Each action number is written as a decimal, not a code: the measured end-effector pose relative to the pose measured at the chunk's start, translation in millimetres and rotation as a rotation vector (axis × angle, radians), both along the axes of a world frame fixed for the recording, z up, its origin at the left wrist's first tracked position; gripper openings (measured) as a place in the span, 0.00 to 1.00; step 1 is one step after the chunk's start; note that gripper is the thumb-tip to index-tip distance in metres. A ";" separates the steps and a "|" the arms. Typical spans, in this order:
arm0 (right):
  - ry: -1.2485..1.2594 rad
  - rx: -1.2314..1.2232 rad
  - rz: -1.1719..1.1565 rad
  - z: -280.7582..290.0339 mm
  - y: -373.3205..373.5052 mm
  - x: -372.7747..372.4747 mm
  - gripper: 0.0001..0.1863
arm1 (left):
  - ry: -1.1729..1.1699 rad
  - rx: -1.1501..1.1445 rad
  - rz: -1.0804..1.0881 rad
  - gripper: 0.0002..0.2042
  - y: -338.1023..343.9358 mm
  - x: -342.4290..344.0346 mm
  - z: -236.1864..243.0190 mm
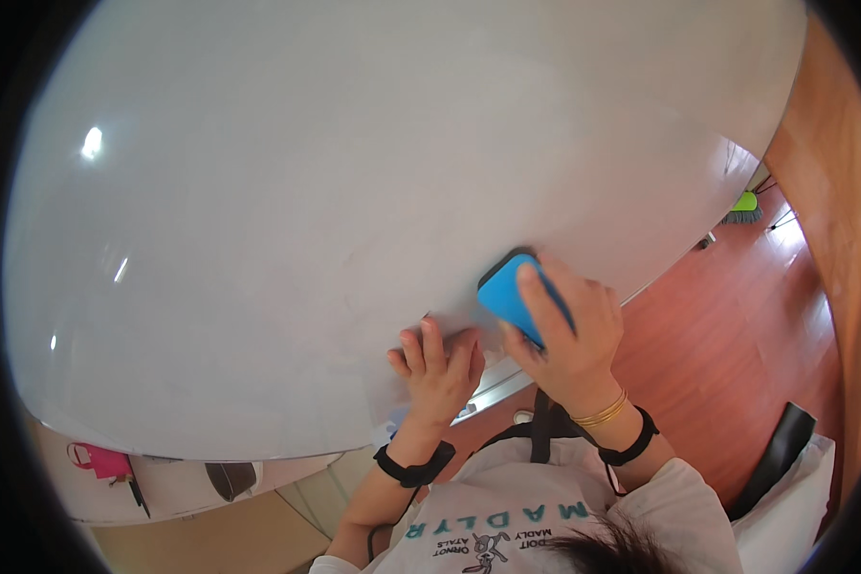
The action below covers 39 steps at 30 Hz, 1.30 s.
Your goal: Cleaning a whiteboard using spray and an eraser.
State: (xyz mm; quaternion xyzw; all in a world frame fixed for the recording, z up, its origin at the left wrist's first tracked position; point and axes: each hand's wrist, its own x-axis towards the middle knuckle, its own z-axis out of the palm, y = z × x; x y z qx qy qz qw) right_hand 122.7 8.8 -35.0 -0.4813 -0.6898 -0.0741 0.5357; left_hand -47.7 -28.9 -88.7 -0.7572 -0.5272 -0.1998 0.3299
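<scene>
A large glossy whiteboard point(258, 182) fills most of the view. My right hand point(579, 330) grips a blue board eraser point(513, 295) with a dark pad, held against the board near its lower edge. To the left of it, my left hand point(440, 371) holds nothing; its fingers are apart and their tips touch the board. A small dark mark shows by one of those fingertips. Black straps circle both wrists, and thin gold bangles sit on the right one.
Along the board's lower edge runs a metal tray point(499, 385). A green brush point(742, 207) lies on the reddish wood floor point(698, 325) at right. At lower left, a pink pouch point(100, 461) and a dark case point(231, 478) rest on a pale surface. A black roll point(777, 457) leans at lower right.
</scene>
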 end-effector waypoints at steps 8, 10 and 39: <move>-0.063 0.044 0.036 -2.5 -0.4 -3.3 0.23 | 0.037 0.013 -0.009 0.05 2.4 1.9 3.4; -0.018 0.045 -0.031 -2.3 -1.7 -5.9 0.23 | 0.047 -0.010 0.002 0.05 1.8 3.3 4.0; -0.155 0.010 0.055 -3.6 -10.6 -8.7 0.23 | -0.043 -0.008 0.000 0.08 -0.2 3.2 -4.5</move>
